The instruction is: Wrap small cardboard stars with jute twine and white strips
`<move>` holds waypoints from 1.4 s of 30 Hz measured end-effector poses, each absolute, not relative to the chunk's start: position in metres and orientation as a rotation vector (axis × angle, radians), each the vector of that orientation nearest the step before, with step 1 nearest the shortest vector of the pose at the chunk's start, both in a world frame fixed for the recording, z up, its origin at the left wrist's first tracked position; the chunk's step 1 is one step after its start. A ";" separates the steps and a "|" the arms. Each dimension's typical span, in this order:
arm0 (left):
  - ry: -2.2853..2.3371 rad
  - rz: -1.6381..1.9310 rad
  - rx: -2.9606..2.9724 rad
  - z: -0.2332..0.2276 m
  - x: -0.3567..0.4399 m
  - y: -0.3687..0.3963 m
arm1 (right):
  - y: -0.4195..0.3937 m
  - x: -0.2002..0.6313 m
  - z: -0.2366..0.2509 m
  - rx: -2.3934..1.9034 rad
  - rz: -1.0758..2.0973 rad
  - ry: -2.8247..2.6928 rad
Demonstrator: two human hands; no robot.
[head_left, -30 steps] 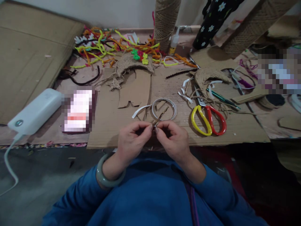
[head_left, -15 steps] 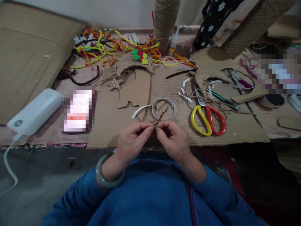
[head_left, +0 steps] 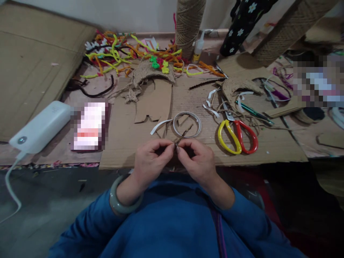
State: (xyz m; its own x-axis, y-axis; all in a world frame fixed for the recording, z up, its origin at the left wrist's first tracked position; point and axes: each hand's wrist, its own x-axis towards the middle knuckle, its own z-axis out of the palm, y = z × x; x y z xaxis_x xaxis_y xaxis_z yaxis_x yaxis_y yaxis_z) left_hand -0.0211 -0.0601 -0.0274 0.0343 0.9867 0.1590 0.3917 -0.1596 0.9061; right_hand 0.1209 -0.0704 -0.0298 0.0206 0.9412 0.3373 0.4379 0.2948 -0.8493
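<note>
Hardly anything has moved since the earlier frames: both hands sit at the same spot in the lower middle of the frame, fingertips meeting, and the short strand between them has tipped only slightly. That reads as slow, fine finger work on the strand, a twisting or rolling, rather than any reach or change of hold.

Going left to right: a white power bank (head_left: 40, 126) with its cable lies at the left edge, on the surface (head_left: 120, 143) of cardboard sheets. Above and to its right, toward the upper left of the frame, spreads a tangle of coloured pipe cleaners (head_left: 120, 52). The left hand (head_left: 149, 162), a grey bangle (head_left: 122, 200) on its wrist, has thumb and forefinger pinched together on the near end of the jute strand (head_left: 182, 135). The right hand (head_left: 197, 163) pinches the same end from the other side, so both grips are clamped on the strand.

The strand itself is thin, brownish and stiff-looking, rising from the fingertips up and to the right, just above the near edge of the cardboard. Its far tip overlaps a pale tape ring (head_left: 187, 124) lying flat behind it. Right of that lie scissors (head_left: 238, 136) with one yellow and one red handle.
</note>
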 end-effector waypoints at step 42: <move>1.341 1.200 1.110 -0.034 -0.026 -0.057 | -0.060 0.120 -0.013 -1.348 0.523 -1.888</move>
State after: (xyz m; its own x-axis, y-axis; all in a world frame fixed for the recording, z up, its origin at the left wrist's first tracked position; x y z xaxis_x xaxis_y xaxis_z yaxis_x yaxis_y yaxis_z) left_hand -0.0256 -0.0572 -0.0336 -0.0995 0.9909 -0.0905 0.0196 0.0928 0.9955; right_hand 0.1203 -0.0597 -0.0125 -0.1692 0.9273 0.3339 0.6232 0.3631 -0.6927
